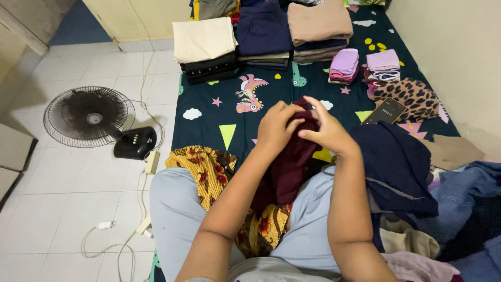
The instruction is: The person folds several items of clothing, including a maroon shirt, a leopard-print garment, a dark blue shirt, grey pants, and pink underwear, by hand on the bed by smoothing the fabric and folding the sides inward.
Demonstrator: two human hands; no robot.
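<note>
On the floor at far left stands a fan (88, 116), well apart from the work. On the bed (209, 112), the far side already carries folded stacks (261, 34) and small pink rolled piles (344, 65). The left hand (276, 128) and right hand (326, 130) are both clamped on a dark maroon garment (287, 167), held up over the lap and only partly folded, I judge. A phone (385, 111) lies just right. A heap of unfolded clothes (417, 188) crowds the near right, work left.
</note>
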